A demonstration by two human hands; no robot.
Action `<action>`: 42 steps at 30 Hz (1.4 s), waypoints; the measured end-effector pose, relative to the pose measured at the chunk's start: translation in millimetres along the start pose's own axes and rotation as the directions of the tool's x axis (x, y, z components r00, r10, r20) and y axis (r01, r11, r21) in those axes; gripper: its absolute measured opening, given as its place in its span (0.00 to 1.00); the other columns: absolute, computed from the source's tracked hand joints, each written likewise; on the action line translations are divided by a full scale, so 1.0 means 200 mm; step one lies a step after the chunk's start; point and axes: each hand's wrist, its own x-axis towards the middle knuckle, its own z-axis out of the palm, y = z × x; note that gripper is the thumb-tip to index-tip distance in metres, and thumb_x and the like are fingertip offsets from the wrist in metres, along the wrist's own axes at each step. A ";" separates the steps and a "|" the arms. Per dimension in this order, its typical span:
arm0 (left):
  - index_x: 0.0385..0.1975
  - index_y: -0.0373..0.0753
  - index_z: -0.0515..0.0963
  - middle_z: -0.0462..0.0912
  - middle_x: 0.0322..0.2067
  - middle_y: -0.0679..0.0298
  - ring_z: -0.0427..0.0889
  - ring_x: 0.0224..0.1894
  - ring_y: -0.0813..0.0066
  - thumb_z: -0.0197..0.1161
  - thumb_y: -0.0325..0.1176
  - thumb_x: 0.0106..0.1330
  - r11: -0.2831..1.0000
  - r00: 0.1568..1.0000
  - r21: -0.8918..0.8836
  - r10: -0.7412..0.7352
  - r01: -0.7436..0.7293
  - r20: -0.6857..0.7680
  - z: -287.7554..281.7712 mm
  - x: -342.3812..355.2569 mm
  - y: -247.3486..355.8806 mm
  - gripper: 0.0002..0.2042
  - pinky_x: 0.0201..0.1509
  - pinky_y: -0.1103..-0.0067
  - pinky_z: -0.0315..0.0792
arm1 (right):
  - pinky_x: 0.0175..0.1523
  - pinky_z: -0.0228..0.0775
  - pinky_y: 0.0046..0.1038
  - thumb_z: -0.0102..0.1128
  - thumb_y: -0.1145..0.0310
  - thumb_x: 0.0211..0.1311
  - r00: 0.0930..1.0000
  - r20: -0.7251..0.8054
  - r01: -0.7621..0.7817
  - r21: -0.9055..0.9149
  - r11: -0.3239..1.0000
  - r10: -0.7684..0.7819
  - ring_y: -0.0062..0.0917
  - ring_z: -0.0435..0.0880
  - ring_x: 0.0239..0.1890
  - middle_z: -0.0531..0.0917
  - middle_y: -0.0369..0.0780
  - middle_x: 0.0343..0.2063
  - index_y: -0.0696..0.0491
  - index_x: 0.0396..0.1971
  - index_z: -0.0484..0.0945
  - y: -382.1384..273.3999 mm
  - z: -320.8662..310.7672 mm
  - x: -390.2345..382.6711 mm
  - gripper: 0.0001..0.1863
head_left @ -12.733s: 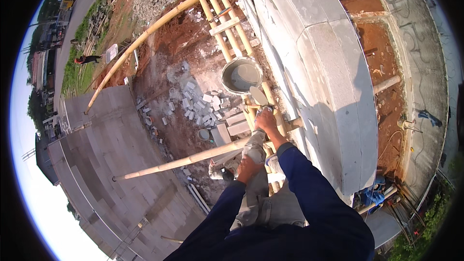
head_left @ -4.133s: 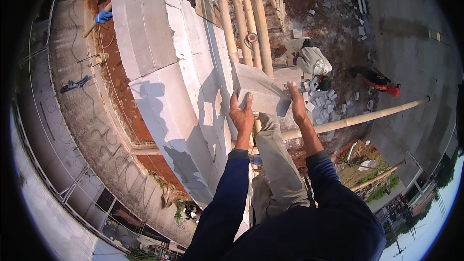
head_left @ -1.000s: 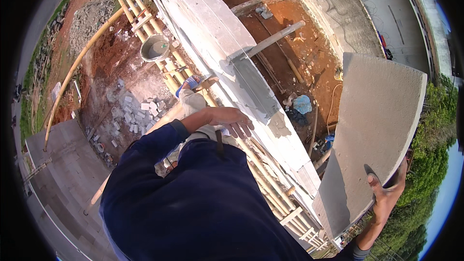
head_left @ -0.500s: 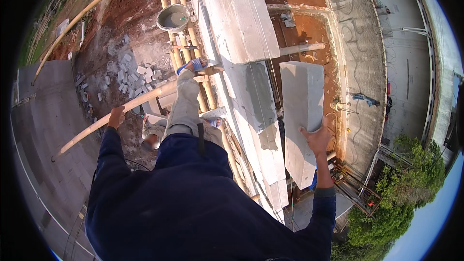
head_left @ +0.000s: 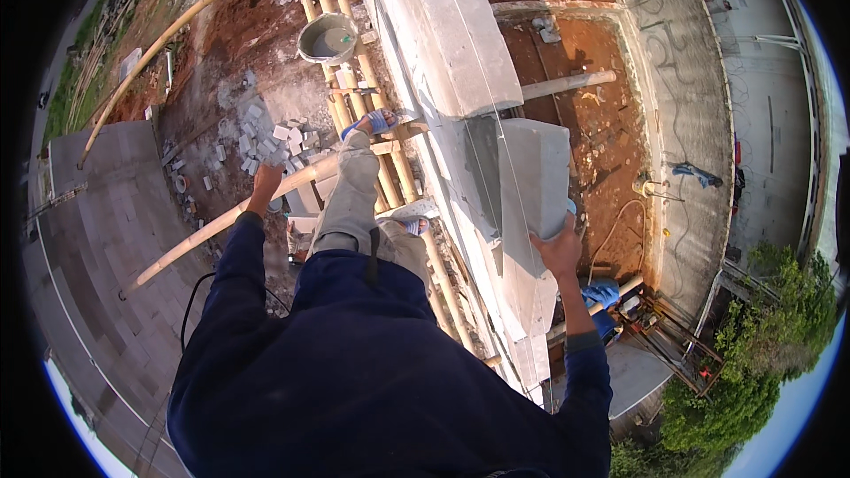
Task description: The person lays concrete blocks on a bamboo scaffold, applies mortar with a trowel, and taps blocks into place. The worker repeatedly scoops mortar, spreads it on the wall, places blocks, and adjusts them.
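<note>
My right hand [head_left: 560,248] grips the near end of a large grey concrete block [head_left: 534,177], which lies on top of the block wall [head_left: 443,26] just past the end of the upper course. My left hand [head_left: 265,181] holds a long bamboo pole [head_left: 204,230] that runs as a rail at my left. I stand on a bamboo scaffold [head_left: 390,181] beside the wall, in grey trousers and blue sandals. A thin guide string runs along the wall top.
A grey bucket of mortar [head_left: 326,38] sits on the scaffold further ahead. Broken block pieces [head_left: 266,137] lie on the red soil far below. A second bamboo pole [head_left: 168,44] slants at the far left. Paved ground, a concrete slab and trees surround the site.
The block has swung in from my right side onto the wall top, now lying against the upper course's end. My left hand stays on the bamboo pole.
</note>
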 end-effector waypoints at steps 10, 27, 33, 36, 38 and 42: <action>0.75 0.16 0.43 0.57 0.72 0.28 0.59 0.77 0.43 0.68 0.71 0.58 0.799 0.609 -0.594 0.424 0.097 0.670 0.21 -0.98 1.94 0.66 0.78 0.63 0.58 | 0.44 0.81 0.50 0.82 0.50 0.44 0.977 0.210 -0.006 -0.177 0.984 0.044 0.53 0.89 0.42 0.87 0.55 0.41 0.57 0.65 0.61 -0.10 0.20 0.09 0.53; 0.32 0.27 0.85 0.81 0.24 0.65 0.76 0.22 0.80 0.82 0.42 0.56 0.518 0.754 -0.783 0.345 0.344 0.559 0.64 -1.01 2.20 0.21 0.23 0.77 0.68 | 0.45 0.80 0.52 0.80 0.50 0.48 0.972 0.231 0.081 -0.138 0.987 -0.047 0.55 0.87 0.44 0.85 0.56 0.44 0.56 0.62 0.61 -0.25 0.33 0.20 0.48; 0.31 0.27 0.85 0.83 0.25 0.63 0.78 0.23 0.77 0.84 0.44 0.52 0.531 0.775 -0.800 0.366 0.281 0.516 0.53 -1.00 2.20 0.23 0.25 0.76 0.71 | 0.46 0.81 0.51 0.80 0.51 0.48 0.973 0.229 0.068 -0.117 0.991 -0.039 0.55 0.87 0.44 0.84 0.56 0.46 0.56 0.64 0.59 -0.25 0.37 0.20 0.50; 0.29 0.27 0.84 0.83 0.23 0.63 0.79 0.23 0.77 0.84 0.45 0.52 0.480 0.812 -0.847 0.388 0.226 0.437 0.57 -1.01 2.19 0.23 0.25 0.75 0.72 | 0.45 0.81 0.51 0.80 0.52 0.47 0.975 0.208 0.104 -0.104 0.989 -0.080 0.55 0.87 0.43 0.84 0.56 0.46 0.57 0.65 0.59 -0.22 0.40 0.20 0.51; 0.28 0.27 0.84 0.83 0.23 0.62 0.78 0.23 0.77 0.84 0.45 0.52 0.547 0.787 -0.808 0.390 0.219 0.477 0.51 -0.99 2.19 0.23 0.26 0.75 0.72 | 0.45 0.81 0.52 0.81 0.52 0.47 0.974 0.217 0.083 -0.112 0.990 -0.057 0.56 0.88 0.43 0.84 0.57 0.45 0.57 0.64 0.60 -0.23 0.41 0.18 0.50; 0.23 0.28 0.83 0.81 0.21 0.63 0.77 0.22 0.78 0.85 0.47 0.51 0.583 0.780 -0.779 0.367 0.232 0.507 0.49 -0.98 2.20 0.25 0.24 0.75 0.71 | 0.45 0.81 0.52 0.81 0.52 0.46 0.968 0.251 0.036 -0.123 0.992 -0.005 0.56 0.88 0.42 0.84 0.57 0.44 0.58 0.63 0.61 -0.30 0.35 0.19 0.49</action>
